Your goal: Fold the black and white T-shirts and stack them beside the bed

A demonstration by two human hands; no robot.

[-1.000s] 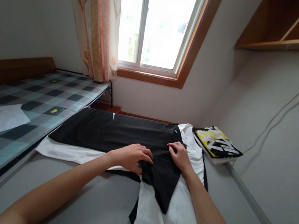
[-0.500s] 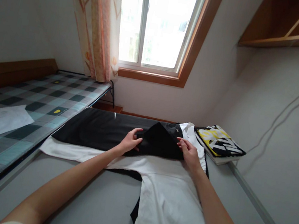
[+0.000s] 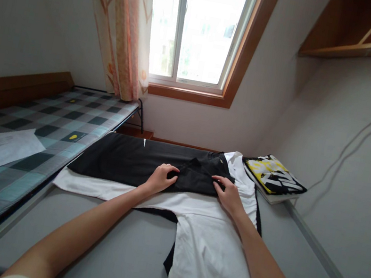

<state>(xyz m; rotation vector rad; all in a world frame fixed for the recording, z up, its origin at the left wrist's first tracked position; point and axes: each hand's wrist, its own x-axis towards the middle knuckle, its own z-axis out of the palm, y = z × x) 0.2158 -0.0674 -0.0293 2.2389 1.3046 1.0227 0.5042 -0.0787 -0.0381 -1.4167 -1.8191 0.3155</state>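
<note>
Black cloth (image 3: 120,158) that looks like trousers lies lengthwise across a grey surface, with a drawstring near its right end. My left hand (image 3: 162,178) has its thumb and forefinger curled at a dark flap (image 3: 195,174) on this cloth. At the flap's right side, my right hand (image 3: 227,195) pinches with thumb and fingertips. The flap lies nearly flat between the two hands. White cloth (image 3: 211,254) spreads under and in front of the black piece, one part reaching left and another toward me. More black fabric shows beneath the white.
A book (image 3: 273,178) with a yellow, black and white cover lies right of the clothes. On the left, papers (image 3: 7,150) rest on a checked mattress (image 3: 46,117). A wooden shelf (image 3: 363,46) hangs at upper right; a cable (image 3: 345,148) runs down the wall.
The dark flap, which stood up in a peak between my hands, has dropped flat onto the cloth. My right hand has shifted slightly left and down.
</note>
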